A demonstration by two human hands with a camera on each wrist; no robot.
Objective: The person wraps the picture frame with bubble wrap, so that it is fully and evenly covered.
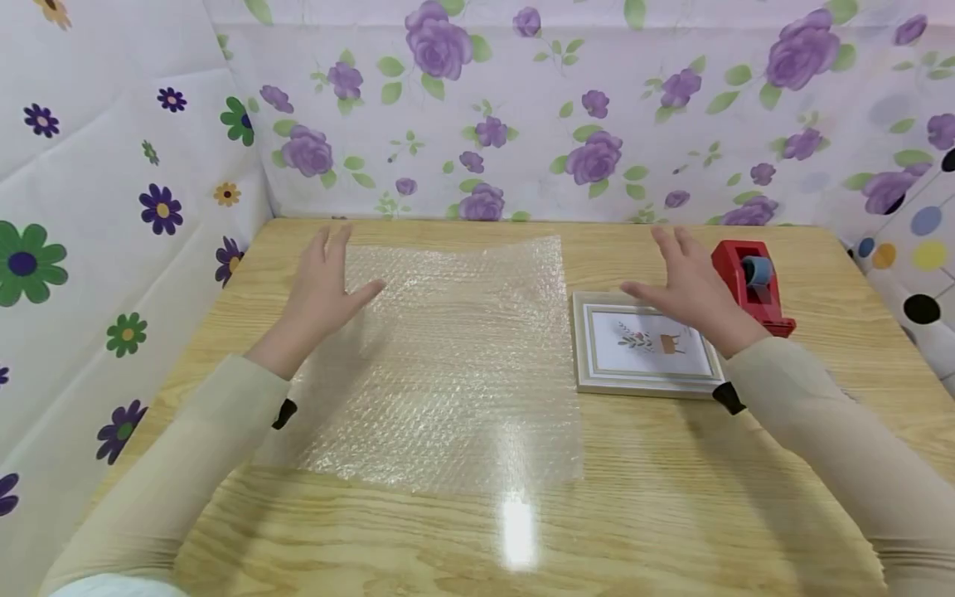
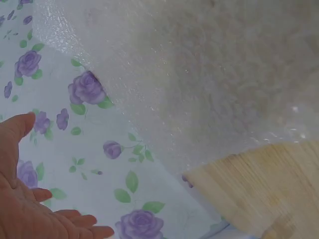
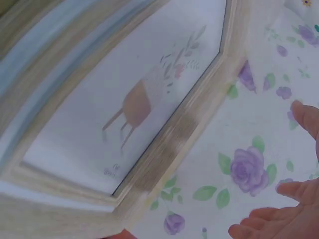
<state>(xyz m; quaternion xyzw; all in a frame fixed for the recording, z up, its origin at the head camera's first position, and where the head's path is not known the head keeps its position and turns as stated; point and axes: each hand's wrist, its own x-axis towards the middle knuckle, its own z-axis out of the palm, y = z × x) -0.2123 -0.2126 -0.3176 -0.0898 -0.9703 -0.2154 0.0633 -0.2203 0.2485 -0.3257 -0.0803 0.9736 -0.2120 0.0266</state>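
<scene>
Bubble wrap (image 1: 448,365) lies flat across the middle and left of the wooden table (image 1: 358,531), apparently laid out so that its whole sheet sits squarely before the person. Just beside its right edge the picture frame (image 1: 634,361) rests face up, its print of a plant and a brown, legged shape showing — likely kept there to leave the sheet uncovered yet within easy reach. Beyond the frame's far right corner stands a red tape dispenser (image 1: 757,303), probably set aside for the right arm's convenience. Both forearms reach forward, wide apart; the left hand (image 1: 319,286) is raised over the wrap's left side, the right hand (image 1: 694,286) over the frame. Fingers point away, thumbs inward — both hands are released, grasping nothing.
</scene>
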